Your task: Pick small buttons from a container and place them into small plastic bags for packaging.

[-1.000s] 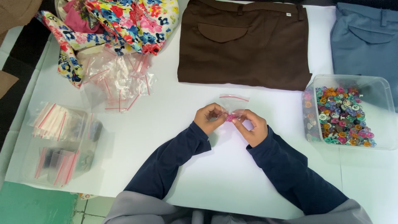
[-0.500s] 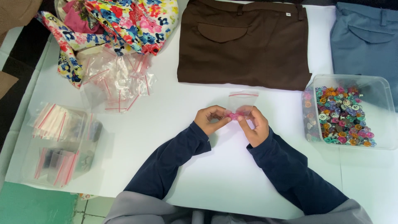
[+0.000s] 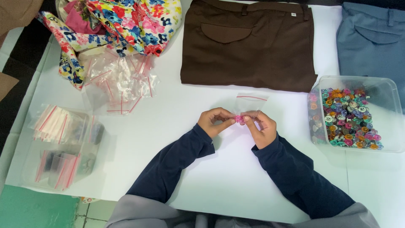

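My left hand (image 3: pixel 214 121) and my right hand (image 3: pixel 262 128) meet at the middle of the white table (image 3: pixel 236 181). Between their fingertips sits a small pink button-like piece (image 3: pixel 239 119). My right hand also pinches a small clear zip bag (image 3: pixel 251 103) with a red strip, which stands up behind the fingers. Both hands grip around the pink piece and the bag's lower edge. Dark blue sleeves cover both forearms.
A clear tub (image 3: pixel 356 113) of several colourful buttons stands at the right. Brown trousers (image 3: pixel 249 42) and blue trousers (image 3: pixel 373 36) lie at the back. A heap of empty zip bags (image 3: pixel 119 82) and floral cloth (image 3: pixel 114 21) lie back left; a clear box (image 3: pixel 61 145) of packed bags sits at left.
The clear zip bag has come up from lying flat behind my hands to standing at my right fingertips. My hands have stayed close together with the pink piece.
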